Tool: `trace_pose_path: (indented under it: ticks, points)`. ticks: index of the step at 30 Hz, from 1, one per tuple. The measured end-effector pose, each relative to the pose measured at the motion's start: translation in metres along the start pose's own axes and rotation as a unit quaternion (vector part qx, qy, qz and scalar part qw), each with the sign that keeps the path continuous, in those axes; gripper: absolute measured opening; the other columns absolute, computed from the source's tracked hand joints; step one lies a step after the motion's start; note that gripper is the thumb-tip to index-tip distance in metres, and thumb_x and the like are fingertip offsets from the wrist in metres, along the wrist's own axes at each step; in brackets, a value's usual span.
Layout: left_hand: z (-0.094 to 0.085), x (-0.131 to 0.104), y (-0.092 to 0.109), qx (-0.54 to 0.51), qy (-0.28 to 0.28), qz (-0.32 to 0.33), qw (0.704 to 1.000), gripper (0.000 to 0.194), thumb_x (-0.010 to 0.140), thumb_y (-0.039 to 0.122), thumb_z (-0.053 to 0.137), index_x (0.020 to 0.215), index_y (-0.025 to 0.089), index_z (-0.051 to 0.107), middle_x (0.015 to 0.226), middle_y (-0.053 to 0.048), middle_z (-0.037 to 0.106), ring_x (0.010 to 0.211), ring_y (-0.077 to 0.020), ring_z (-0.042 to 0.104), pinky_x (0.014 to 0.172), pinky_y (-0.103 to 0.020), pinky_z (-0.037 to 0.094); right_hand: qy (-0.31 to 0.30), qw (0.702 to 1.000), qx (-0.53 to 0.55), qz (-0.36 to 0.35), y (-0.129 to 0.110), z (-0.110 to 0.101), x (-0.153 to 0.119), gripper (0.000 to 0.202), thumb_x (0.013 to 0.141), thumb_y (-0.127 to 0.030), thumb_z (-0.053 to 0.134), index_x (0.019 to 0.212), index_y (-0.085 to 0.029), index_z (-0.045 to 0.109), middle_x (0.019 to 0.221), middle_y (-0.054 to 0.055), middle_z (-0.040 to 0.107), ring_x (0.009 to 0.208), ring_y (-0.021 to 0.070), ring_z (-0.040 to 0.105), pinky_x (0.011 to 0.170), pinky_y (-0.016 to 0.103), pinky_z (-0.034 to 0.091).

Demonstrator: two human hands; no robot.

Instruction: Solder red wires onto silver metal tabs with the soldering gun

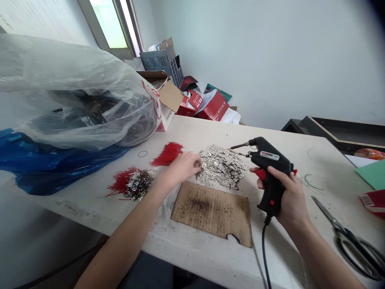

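- Forearms [126, 233] lie nearest the camera, both reaching over the white table [195, 132].
- Left hand [186, 164] is at the left edge of a heap of small silvery metal pieces [221, 164] — fingers curled, tips drawn together; cannot tell whether a piece is pinched there.
- Right hand [293, 200] wraps firmly round the handle of a black soldering gun [272, 192]; its tip points left at the heap's far side — contact unclear.
- Scorched cardboard [213, 212] lies flat on the heap's near side.
- Red wires [167, 154] lie bunched beyond the left wrist; a second bunch [126, 180], mixed with metal bits, sits farther left.
- Scissors [339, 228] rest right of the gun.
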State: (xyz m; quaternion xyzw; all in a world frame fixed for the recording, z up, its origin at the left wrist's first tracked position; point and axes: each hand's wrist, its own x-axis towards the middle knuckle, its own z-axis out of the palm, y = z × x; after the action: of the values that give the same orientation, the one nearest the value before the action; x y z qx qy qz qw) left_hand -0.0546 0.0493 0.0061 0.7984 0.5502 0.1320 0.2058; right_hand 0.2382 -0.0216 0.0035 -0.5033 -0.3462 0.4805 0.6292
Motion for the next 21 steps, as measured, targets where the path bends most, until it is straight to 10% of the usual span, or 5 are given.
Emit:
trace_pose_path:
  ticks: [6,21]
  points:
    - [-0.010,-0.008,0.003,0.037,-0.012,-0.025,0.999,0.058,0.082,0.045,0.092,0.129,0.018,0.072,0.131,-0.013,0.075,0.119,-0.0341,0.070,0.100,-0.044,0.054,0.006,1.000,0.002,0.000,0.000,0.001,0.000,0.043,0.079,-0.044,0.093,0.106,-0.013,0.082,0.099,0.016,0.085,0.055,0.0150,0.059,0.034,0.024,0.037]
    - [0.018,0.001,0.002,0.039,0.002,0.029,0.999,0.025,0.099,0.040,0.078,0.116,0.023,0.071,0.120,-0.008,0.077,0.117,-0.0303,0.069,0.094,-0.043,0.053,-0.001,1.000,-0.005,-0.004,0.001,0.001,0.000,0.038,0.081,-0.046,0.092,0.102,-0.015,0.083,0.095,0.014,0.084,0.054,0.0143,0.057,0.033,0.023,0.038]
